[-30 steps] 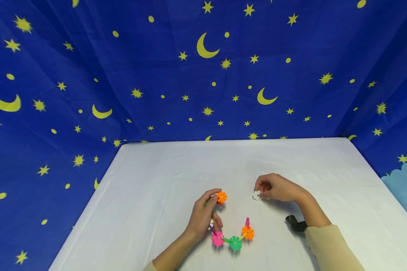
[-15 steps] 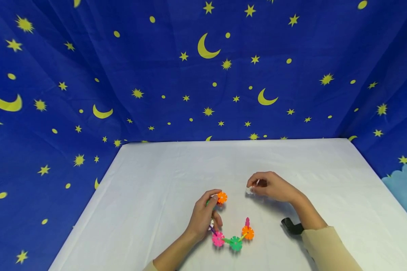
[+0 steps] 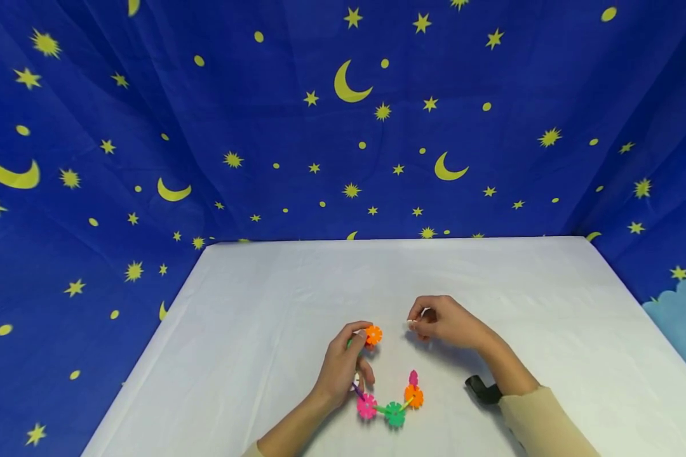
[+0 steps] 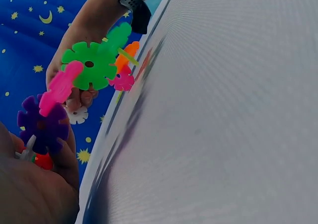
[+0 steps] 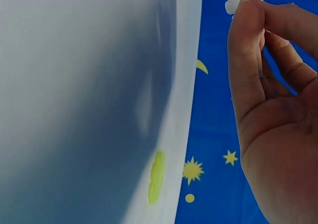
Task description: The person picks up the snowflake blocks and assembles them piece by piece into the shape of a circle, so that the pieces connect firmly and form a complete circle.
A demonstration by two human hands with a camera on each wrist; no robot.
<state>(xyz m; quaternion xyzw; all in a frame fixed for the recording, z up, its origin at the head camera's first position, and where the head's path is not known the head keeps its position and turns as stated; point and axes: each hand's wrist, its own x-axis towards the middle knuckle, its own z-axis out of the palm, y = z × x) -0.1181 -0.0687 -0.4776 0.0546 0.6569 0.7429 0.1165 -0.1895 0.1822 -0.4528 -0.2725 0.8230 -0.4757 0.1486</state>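
My left hand (image 3: 340, 368) holds one end of a chain of linked, notched plastic snowflake discs. An orange disc (image 3: 373, 335) shows at its fingertips. From beneath the palm the chain curves right through a pink disc (image 3: 367, 406), a green disc (image 3: 395, 414) and another orange disc (image 3: 414, 397), ending in a magenta disc (image 3: 413, 378) seen edge-on. A purple disc (image 4: 43, 124) shows near the left palm in the left wrist view. Between thumb and fingertips my right hand (image 3: 448, 322) pinches a white snowflake disc (image 5: 232, 3), apart from the chain. Some links are hidden behind the left hand.
A white cloth covers the table (image 3: 274, 298). Blue curtains (image 3: 297, 127) with yellow stars and moons stand behind and at both sides. A black device (image 3: 483, 390) is at the right wrist. A yellow-green piece (image 5: 156, 178) shows edge-on in the right wrist view.
My right hand has moved left toward the left hand, with the white disc turned from face-on to nearly edge-on. The left hand and chain have stayed nearly in place.
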